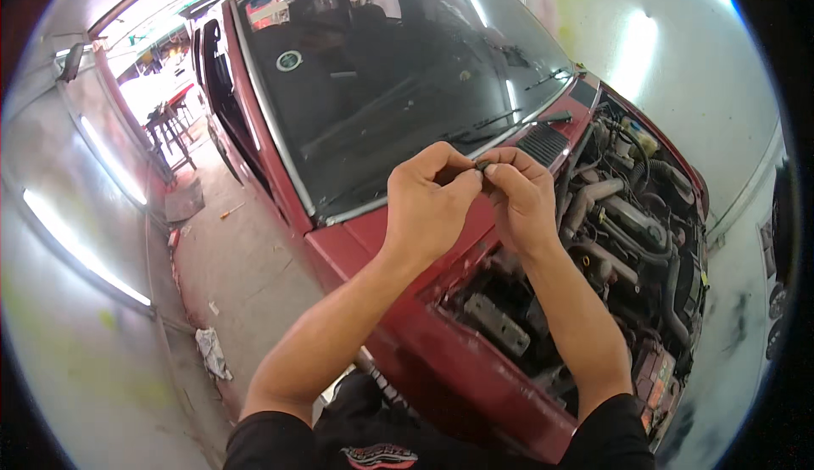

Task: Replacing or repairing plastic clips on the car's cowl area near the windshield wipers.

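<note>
Both of my hands meet in front of the windshield (339, 105), above the rear edge of the open engine bay of a dark red vehicle. Thumb and fingers of my left hand (428, 203) are pinched together. My right hand (524, 194) pinches from the other side, its fingertips touching those of the left. Between the fingertips shows a small dark piece (482, 165), too small and too covered to name. A wiper arm (487, 122) lies on the glass just beyond my hands.
The engine (627, 215) is exposed on the right, with a battery (657, 377) near the front. A red fender (424, 334) lies below my forearms. On the floor at left are a screwdriver (231, 210) and crumpled paper (212, 353). Light tubes (85, 245) line the left wall.
</note>
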Demonstrator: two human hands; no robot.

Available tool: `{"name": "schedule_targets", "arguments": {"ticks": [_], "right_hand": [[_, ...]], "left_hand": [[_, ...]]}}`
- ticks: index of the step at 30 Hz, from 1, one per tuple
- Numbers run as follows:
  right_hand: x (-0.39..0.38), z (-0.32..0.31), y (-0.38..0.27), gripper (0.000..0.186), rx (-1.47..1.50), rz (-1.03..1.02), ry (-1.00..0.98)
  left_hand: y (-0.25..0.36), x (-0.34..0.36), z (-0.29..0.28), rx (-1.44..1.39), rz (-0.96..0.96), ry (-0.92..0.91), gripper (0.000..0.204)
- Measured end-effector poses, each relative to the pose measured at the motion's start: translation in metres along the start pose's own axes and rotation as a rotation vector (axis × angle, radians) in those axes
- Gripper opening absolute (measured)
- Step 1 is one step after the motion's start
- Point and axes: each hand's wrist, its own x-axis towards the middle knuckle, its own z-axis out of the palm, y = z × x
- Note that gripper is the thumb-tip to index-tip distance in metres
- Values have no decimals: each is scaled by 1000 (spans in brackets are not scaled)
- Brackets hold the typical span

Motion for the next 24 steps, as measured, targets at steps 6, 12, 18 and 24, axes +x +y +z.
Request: {"name": "schedule_targets", "arguments": {"ticks": [6,12,18,24], "right_hand": [[-121,60,-35,15,-285,67,32],[-232,75,-31,13,-173,106,242],[-331,72,-23,10,41,77,438],[-385,79,-23,11,96,72,529]], "left_hand": [[59,-111,-27,-151,-47,-46,3],[46,-192,-28,-185,94,-171,8],[35,-261,-13,8,296,-223,17],[34,-298,-8,32,548,-303,20]]}}
